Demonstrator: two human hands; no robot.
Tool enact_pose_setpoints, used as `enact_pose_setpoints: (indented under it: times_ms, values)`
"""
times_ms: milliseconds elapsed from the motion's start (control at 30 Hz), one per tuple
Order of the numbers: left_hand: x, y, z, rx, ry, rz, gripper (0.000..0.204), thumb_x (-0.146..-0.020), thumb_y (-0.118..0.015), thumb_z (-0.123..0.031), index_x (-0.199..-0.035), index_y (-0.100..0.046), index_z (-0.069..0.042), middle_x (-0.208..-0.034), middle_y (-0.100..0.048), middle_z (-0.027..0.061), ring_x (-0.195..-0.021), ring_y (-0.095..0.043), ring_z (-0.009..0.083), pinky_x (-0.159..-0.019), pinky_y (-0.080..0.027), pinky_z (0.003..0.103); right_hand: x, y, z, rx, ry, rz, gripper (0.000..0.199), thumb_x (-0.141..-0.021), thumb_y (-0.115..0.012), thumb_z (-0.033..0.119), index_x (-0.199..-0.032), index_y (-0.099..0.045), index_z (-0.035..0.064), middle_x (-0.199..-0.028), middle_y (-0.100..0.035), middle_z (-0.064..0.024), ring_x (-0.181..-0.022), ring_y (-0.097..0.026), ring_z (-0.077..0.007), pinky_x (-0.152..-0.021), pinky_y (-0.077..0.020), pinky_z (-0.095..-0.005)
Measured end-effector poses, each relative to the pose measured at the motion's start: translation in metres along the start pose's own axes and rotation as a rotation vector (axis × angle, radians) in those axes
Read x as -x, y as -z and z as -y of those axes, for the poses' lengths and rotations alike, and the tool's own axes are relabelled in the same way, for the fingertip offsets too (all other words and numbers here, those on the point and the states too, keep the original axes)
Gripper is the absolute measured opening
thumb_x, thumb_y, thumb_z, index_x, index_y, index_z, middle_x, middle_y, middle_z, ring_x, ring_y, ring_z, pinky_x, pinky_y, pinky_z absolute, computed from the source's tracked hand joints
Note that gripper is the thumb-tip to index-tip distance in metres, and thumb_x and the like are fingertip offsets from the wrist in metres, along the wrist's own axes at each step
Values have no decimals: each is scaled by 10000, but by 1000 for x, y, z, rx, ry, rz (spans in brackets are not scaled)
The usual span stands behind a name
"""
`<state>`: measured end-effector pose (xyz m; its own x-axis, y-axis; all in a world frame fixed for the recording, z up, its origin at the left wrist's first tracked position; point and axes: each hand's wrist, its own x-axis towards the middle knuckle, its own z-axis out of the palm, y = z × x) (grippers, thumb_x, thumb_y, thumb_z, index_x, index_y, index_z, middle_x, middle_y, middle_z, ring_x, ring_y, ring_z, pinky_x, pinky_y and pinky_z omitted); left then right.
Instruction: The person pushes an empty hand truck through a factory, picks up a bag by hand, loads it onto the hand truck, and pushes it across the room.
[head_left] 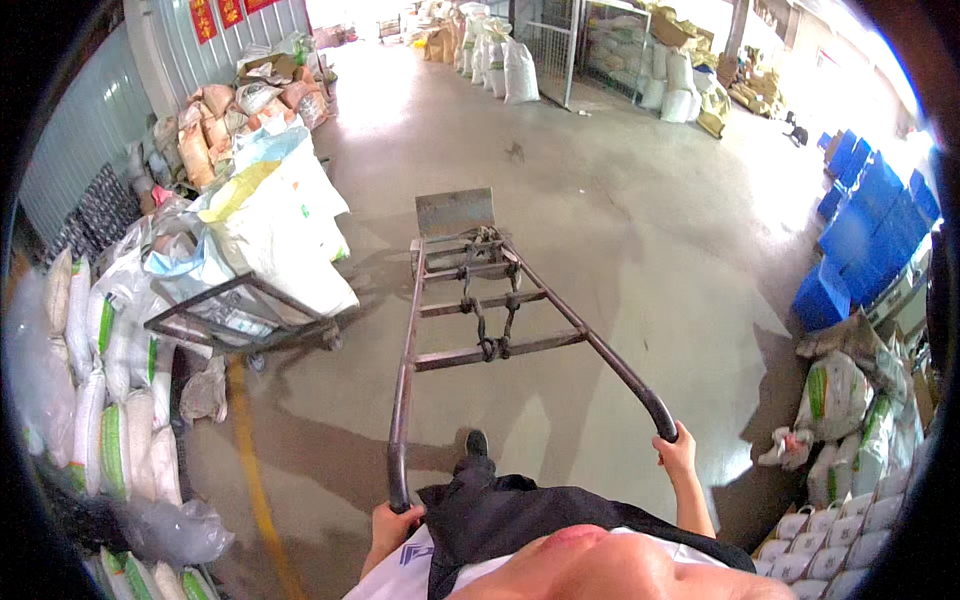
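Warehouse with bare concrete floor: my left hand and right hand each wrap closed around a handle of the empty hand truck, which stretches ahead of me. I judge an even grip on both handles keeps it tracking straight. White sacks are piled left, blue crates stacked right, red signs hang top left.

A rusty metal hand truck stretches away across the concrete floor, its flat toe plate at the far end. Three crossbars join its two long rails, and a dark chain loops around them. Its curved handle ends are both gripped.
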<state>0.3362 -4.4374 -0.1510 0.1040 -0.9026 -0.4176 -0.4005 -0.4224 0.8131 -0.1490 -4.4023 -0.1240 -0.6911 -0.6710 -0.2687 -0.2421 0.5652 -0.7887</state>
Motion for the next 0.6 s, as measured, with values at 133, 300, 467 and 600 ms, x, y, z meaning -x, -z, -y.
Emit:
enact_pose_setpoints:
  times_ms: [133, 300, 467, 600]
  values:
    - [-90, -29, -37, -180, 33, 1, 266, -722, -692, -183, -752, -618, 71, -657, -628, 170, -634, -617, 202, -612, -486, 360, -91, -25, 44, -4, -36, 13, 225, -652, -617, 50, -865, -552, 15, -573, -496, -23, -395, -484, -117, -357, -386, -278]
    - [-180, -29, -146, 179, 98, 11, 232, -705, -715, -181, -679, -616, 28, -602, -613, 82, -536, -576, 158, -516, -450, 309, -195, -58, 132, -29, 24, 32, 291, -677, -636, 64, -946, -550, -8, -588, -493, -22, -401, -479, -122, -368, -387, -260]
    - [-276, -44, -208, 252, 63, -126, 221, -700, -720, -162, -667, -591, 14, -574, -589, 75, -433, -527, 149, -413, -394, 307, -294, -63, 246, 311, 60, 403, 279, -808, -619, 170, -1036, -580, 15, -622, -548, -39, -508, -541, -132, -461, -430, -274]
    - [-359, -46, -265, 406, 119, -188, 196, -716, -699, -133, -687, -545, -15, -533, -541, 50, -402, -502, 144, -388, -378, 297, -451, -46, 349, 662, 461, 595, 314, -907, -532, 299, -1118, -581, 72, -794, -601, -53, -729, -591, -133, -636, -473, -284]
